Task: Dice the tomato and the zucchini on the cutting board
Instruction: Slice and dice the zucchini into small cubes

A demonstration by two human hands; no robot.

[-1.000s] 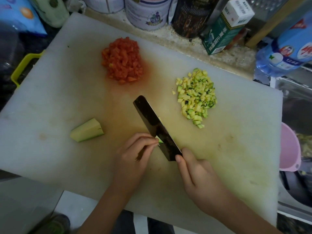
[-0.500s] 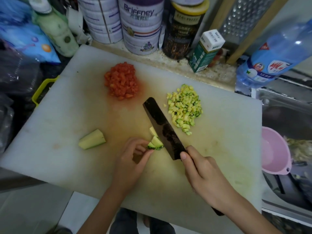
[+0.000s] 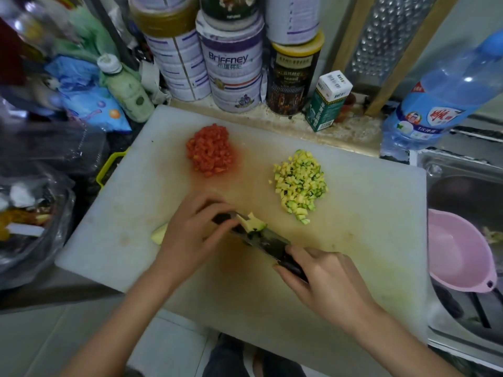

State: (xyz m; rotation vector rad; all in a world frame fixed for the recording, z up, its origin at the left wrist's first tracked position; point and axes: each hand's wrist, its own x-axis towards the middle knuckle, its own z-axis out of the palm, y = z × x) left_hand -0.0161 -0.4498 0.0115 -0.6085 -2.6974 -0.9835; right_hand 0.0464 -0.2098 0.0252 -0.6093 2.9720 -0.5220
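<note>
On the white cutting board (image 3: 367, 213) lie a heap of diced tomato (image 3: 211, 151) at the back and a heap of diced zucchini (image 3: 299, 185) to its right. My right hand (image 3: 326, 284) grips the handle of a dark knife (image 3: 266, 239) that lies nearly flat. A few zucchini slices (image 3: 251, 223) sit on its blade. My left hand (image 3: 190, 231) covers the blade's tip, fingers above and thumb below, fingertips pinching the slices. An uncut zucchini wedge (image 3: 158, 235) peeks out from behind that hand.
Tins (image 3: 231, 63), a green carton (image 3: 326, 102) and a small bottle (image 3: 125, 88) line the board's far edge. At the right, a big blue bottle (image 3: 441, 93) stands above a sink holding a pink bowl (image 3: 460, 254). Plastic bags (image 3: 32, 213) lie left.
The knife has tipped from upright to nearly flat, and the cut slices now lie on its blade. My left hand has moved over the blade tip. The camera has pulled back.
</note>
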